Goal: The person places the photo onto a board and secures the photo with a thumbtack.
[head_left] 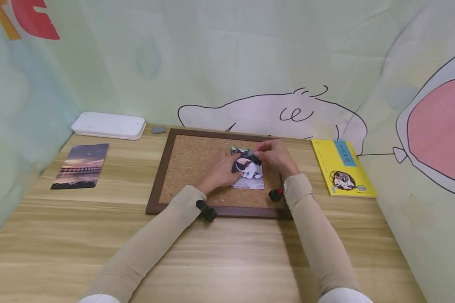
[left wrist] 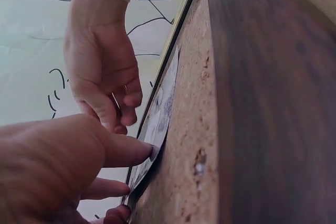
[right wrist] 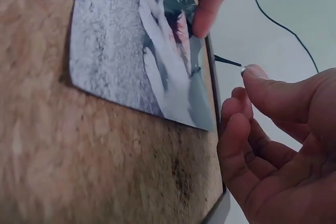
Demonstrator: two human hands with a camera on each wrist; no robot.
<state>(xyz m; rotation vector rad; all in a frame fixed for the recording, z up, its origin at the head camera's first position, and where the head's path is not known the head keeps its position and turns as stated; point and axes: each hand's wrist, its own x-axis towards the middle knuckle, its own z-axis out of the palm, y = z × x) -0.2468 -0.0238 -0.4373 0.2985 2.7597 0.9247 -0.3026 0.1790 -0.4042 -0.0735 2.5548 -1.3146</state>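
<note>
A photo of a black-and-white cat [head_left: 252,170] lies on the corkboard [head_left: 189,168], right of its middle, bowing slightly off the cork. My left hand [head_left: 221,170] spreads over the photo's left side. Its thumb [left wrist: 134,149] presses on the picture, and the other fingertips touch along the edge. Close above the photo's upper right corner, my right hand [head_left: 274,155] brings thumb and index finger together on a small shiny pin [right wrist: 243,70], mostly hidden by the fingers. The other fingers of that hand curl loosely.
A second photo, of a sunset [head_left: 81,166], lies left of the board. Behind it are a white case [head_left: 109,125] and a small grey block [head_left: 158,130]. A yellow book [head_left: 341,168] lies to the right. The printed wall cloth [head_left: 227,63] rises behind the table.
</note>
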